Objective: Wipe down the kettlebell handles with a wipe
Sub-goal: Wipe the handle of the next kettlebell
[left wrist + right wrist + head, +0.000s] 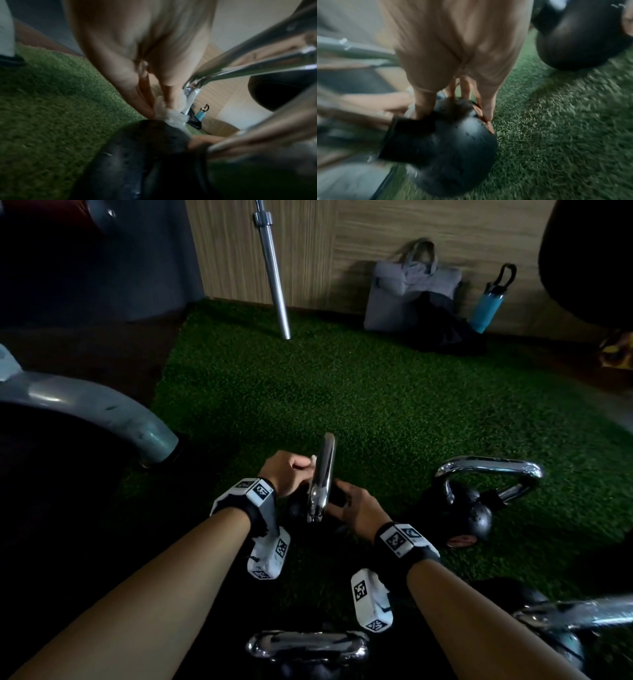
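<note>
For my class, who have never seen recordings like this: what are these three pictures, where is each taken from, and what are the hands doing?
No machine: a person wears three cameras. The head view looks down over both forearms; each wrist view looks along one hand. On green turf stand kettlebells with chrome handles. The left hand pinches a white wipe against the upright handle of the middle kettlebell. The right hand steadies its black body, fingers spread. Another kettlebell stands to the right. A bag and a blue bottle sit by the wall.
</note>
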`<state>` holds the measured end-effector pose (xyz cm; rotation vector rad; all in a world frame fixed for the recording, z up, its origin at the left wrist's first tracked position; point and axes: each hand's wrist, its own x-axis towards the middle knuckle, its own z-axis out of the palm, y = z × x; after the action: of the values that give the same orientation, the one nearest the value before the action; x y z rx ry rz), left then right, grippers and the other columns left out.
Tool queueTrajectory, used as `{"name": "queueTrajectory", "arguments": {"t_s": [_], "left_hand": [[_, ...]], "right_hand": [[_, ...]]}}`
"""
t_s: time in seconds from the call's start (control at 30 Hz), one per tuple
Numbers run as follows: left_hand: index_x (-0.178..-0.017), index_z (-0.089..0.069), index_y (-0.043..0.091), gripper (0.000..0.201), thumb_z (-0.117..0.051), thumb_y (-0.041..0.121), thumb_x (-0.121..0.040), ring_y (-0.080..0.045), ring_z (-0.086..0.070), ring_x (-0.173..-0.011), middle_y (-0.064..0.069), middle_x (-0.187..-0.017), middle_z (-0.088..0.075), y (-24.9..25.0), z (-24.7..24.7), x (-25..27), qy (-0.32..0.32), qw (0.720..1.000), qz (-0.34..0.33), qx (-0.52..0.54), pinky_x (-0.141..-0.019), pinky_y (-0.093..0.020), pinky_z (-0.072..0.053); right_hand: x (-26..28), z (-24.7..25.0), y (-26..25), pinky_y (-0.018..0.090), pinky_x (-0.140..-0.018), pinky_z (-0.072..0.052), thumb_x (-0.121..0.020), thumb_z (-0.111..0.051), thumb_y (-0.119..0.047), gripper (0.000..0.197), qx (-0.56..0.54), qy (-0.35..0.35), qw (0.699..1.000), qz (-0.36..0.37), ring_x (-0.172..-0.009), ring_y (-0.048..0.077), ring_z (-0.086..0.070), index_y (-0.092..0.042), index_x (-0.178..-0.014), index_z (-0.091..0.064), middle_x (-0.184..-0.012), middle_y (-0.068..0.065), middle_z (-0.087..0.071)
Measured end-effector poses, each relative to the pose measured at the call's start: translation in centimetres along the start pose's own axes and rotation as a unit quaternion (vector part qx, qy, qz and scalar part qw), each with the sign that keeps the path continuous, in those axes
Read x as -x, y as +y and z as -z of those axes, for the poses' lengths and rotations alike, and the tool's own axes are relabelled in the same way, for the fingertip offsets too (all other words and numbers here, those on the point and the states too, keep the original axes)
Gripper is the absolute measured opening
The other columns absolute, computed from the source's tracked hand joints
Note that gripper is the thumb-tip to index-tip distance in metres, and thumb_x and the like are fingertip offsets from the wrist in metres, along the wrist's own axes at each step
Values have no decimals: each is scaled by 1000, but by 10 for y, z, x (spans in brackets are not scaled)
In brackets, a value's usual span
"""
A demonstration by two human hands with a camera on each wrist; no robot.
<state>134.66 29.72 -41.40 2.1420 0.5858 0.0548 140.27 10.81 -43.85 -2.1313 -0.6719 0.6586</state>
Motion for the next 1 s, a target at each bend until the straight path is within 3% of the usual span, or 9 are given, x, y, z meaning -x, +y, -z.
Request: {"name": "queueTrajectory", "arguments": {"t_s": [0.1, 0.2, 0.27, 0.33, 0.4, 0.53, 0.7, 0.83, 1.0], "left_hand": [[-102, -81, 22, 16, -71, 30, -92, -7, -64, -82, 4, -87, -75, 9, 1, -3, 26, 998, 14, -49, -67, -8, -39], [-82, -77, 21, 18, -68, 29, -94, -10, -60, -72, 9, -64, -63, 20, 7, -7, 11, 998, -1, -59, -53, -6, -36], [-78, -75, 20, 21, -67, 28, -96, -14, -66, -73, 9, -63, -63, 26, 10, -9, 28, 999, -8, -17, -56, -8, -38], [-87, -78, 24, 12, -71, 30, -94, -18, -74, -82, 3, -76, -75, 30, 9, -11, 69, 994, -20, 77, -77, -21, -55], [-101, -79, 23, 12, -73, 30, -93, -15, -75, -83, -1, -86, -78, 30, 5, -12, 81, 987, -20, 136, -90, -31, -58], [-108, -77, 20, 15, -71, 26, -95, 0, -68, -66, 4, -91, -76, 29, 4, -15, 48, 992, 40, 108, -91, -21, -54], [-106, -76, 9, 15, -74, 8, -91, -22, -75, -92, -7, -94, -77, 41, 16, -11, 6, 966, 29, 256, -97, -42, -58], [-113, -76, 9, 21, -73, 9, -92, -17, -75, -98, -6, -105, -79, 37, 19, -1, 14, 954, -15, 298, -92, -32, -60], [-110, -77, 12, 23, -78, 9, -87, -6, -74, -88, -4, -100, -79, 40, 31, 12, 10, 962, -36, 269, -78, -12, -55]], "right_hand": [[-2, -2, 5, 42, -95, -58, -61, -72, -72, 73, -28, 7, 1000, 3, -100, 12, -73, -46, -128, -64, -105, -8, -78], [0, 0, 4, 41, -97, -58, -76, -78, -59, 59, -36, 2, 999, 8, -102, 10, -71, -43, -132, -64, -108, -11, -76], [2, 0, 4, 29, -94, -54, -86, -78, -46, 53, -35, 8, 999, 7, -105, 9, -68, -37, -136, -62, -112, -13, -71], [5, 0, 4, 20, -83, -50, -88, -77, -42, 52, -38, 14, 999, 7, -105, 9, -66, -36, -137, -61, -109, -13, -70], [6, 0, 5, 14, -73, -48, -88, -77, -42, 46, -44, 15, 999, 7, -100, 8, -67, -40, -132, -63, -102, -16, -70], [7, 1, 5, 10, -75, -46, -88, -78, -41, 46, -44, 20, 999, 2, -99, 3, -67, -38, -131, -63, -105, -14, -70], [1, 0, 15, 7, -78, -43, -81, -82, -45, 62, -45, 37, 998, -2, -111, 5, -65, -29, -138, -62, -119, -11, -70], [-7, -4, 24, 26, -97, -53, -57, -78, -73, 93, -50, 46, 998, 5, -112, 5, -67, -29, -138, -64, -123, -10, -72], [-7, -3, 24, 22, -92, -50, -75, -87, -45, 66, -48, 48, 998, 8, -108, 4, -65, -24, -134, -65, -120, -11, -70]]}}
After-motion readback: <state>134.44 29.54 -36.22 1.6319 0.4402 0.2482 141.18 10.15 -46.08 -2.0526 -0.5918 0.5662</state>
